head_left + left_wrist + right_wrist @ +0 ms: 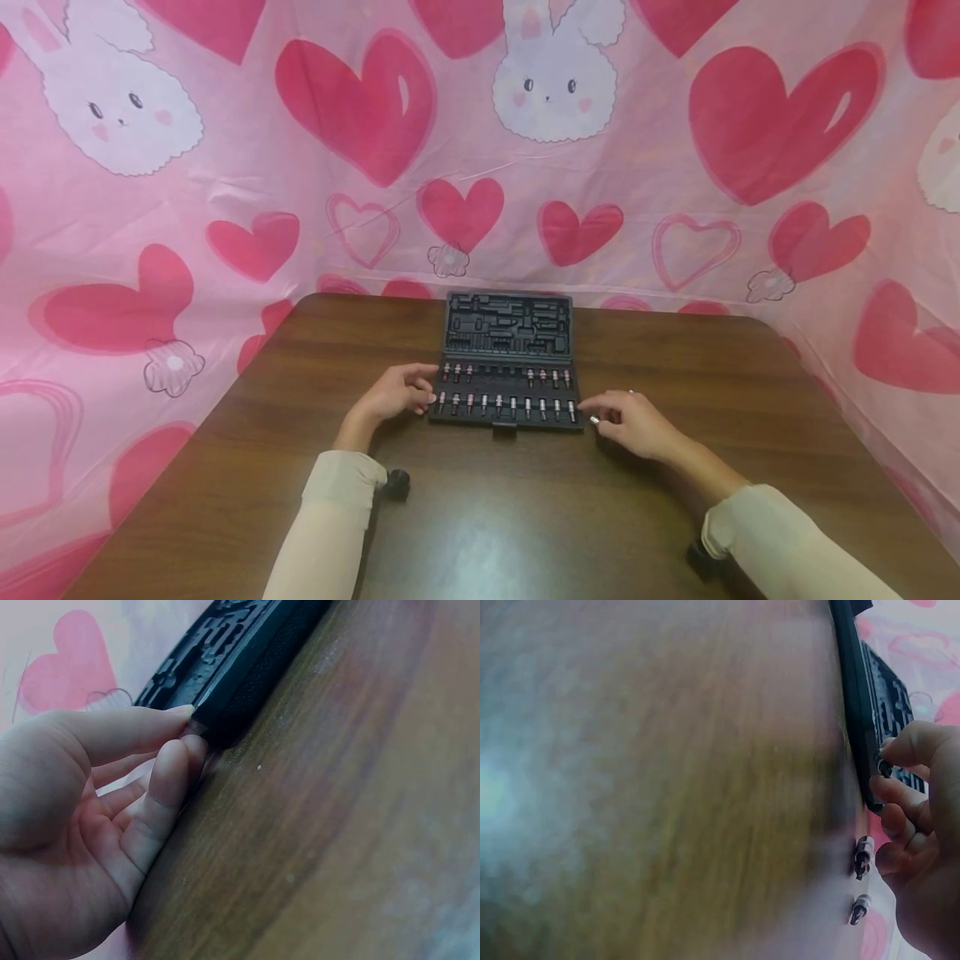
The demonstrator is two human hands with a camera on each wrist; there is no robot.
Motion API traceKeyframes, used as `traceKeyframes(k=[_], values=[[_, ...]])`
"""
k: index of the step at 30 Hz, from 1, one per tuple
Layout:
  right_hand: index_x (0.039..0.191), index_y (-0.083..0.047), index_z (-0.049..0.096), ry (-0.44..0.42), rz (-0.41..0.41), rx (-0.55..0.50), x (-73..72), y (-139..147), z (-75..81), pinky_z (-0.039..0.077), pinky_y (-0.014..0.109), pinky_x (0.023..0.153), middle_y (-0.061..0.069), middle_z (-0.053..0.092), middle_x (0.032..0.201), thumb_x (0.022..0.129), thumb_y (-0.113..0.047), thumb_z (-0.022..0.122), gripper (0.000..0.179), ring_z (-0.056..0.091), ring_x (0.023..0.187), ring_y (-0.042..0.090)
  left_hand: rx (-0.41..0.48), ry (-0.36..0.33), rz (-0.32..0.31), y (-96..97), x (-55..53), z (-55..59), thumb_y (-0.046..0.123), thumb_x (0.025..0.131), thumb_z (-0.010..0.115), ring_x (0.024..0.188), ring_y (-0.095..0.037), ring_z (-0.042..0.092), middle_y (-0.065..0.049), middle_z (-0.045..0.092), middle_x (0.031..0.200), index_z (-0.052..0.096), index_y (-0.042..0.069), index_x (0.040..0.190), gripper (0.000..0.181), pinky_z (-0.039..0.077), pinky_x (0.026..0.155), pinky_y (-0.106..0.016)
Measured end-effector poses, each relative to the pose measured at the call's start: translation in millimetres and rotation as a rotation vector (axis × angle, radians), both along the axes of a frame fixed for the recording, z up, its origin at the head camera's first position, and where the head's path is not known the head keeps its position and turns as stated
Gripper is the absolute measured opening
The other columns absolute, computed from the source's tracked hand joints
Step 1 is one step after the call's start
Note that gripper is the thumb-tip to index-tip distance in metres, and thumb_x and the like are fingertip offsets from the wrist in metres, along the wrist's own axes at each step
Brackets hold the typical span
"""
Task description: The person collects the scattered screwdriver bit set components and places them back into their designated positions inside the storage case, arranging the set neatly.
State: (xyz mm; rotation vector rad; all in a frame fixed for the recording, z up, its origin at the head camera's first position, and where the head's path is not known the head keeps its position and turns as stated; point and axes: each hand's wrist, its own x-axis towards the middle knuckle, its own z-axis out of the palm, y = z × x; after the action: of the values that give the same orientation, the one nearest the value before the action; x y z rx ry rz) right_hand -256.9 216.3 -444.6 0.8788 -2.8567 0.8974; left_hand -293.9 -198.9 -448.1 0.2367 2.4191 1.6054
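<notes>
A black bit socket case (504,428) lies unfolded on the table, its moulded lid (510,325) raised at the back. Two rows of bit sockets fill its base, with a gap in the middle of the back row. My left hand (393,392) grips the case's left edge; the left wrist view shows fingertips (176,712) at the corner. At the right end is my right hand (637,423), pinching a small bit socket (885,765) between its fingertips, partly hidden. Two more bit sockets, a nearer one (863,857) and a farther one (860,909), lie loose beside it.
The brown wooden table (480,525) extends on all sides of the case. Behind it hangs a pink cloth (480,167) printed with hearts and rabbits. A dark wrist device (397,485) sits at my left cuff, another (701,558) at my right.
</notes>
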Motion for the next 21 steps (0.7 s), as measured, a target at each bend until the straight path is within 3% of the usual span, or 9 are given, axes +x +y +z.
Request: traceKeyframes(k=[9, 21], values=[[0.095, -0.01, 0.075, 0.077, -0.01, -0.055, -2.8, -6.2, 2.4, 0.043, 0.026, 0.057, -0.01, 0.056, 0.075, 0.08, 0.0, 0.067, 0.019, 0.05, 0.067, 0.009, -0.002, 0.003, -0.004, 0.0, 0.2, 0.1, 0.0, 0.086, 0.067, 0.074, -0.025, 0.062, -0.013, 0.065, 0.091, 0.056, 0.004, 0.135, 0.051, 0.057, 0.067, -0.035], [0.096, -0.01, 0.074, 0.003, -0.052, -0.096, -12.1, -19.8, 6.6, 0.047, 0.029, 0.061, -0.007, 0.062, 0.077, 0.083, -0.006, 0.072, 0.014, 0.056, 0.07, 0.012, 0.0, 0.005, -0.005, -1.1, 0.2, -0.2, 0.0, 0.086, 0.067, 0.074, -0.026, 0.062, -0.013, 0.064, 0.091, 0.055, 0.004, 0.135, 0.051, 0.057, 0.067, -0.035]])
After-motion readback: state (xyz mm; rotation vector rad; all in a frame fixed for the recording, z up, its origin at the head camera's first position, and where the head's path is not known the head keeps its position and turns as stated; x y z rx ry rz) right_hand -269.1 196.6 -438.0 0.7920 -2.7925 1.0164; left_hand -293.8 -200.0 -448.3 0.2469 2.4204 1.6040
